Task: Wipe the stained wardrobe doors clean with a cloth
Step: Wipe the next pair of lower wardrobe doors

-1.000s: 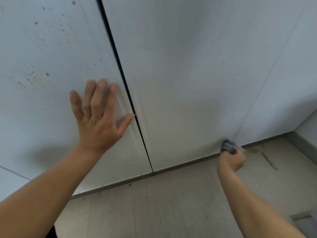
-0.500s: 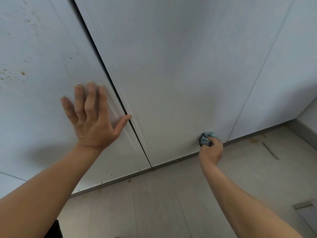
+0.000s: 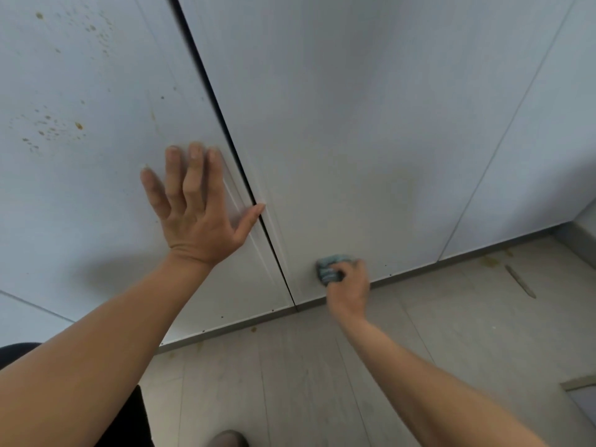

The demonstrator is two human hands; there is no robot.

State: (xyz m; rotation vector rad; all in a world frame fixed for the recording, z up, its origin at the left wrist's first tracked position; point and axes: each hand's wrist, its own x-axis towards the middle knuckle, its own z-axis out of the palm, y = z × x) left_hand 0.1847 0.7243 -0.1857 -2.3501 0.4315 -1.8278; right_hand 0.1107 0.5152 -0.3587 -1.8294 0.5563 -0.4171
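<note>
Two white wardrobe doors meet at a dark vertical gap. The left door (image 3: 80, 175) carries brown speckled stains (image 3: 51, 130) at mid left and more near its top. My left hand (image 3: 196, 214) presses flat on this door with fingers spread, the thumb reaching the gap. The middle door (image 3: 371, 124) looks mostly plain. My right hand (image 3: 350, 287) grips a bunched blue-grey cloth (image 3: 330, 269) against the bottom of that door, close to the gap.
A third white panel (image 3: 541, 156) stands at the right. A grey plinth (image 3: 419, 275) runs under the doors. The pale wood-look floor (image 3: 290, 382) has brown spots and a streak (image 3: 519, 282) at the right. A foot (image 3: 227, 438) shows at the bottom edge.
My right hand has slid the cloth leftward along the bottom of the middle door, from near its right edge toward the gap. My left hand stays flat on the left door.
</note>
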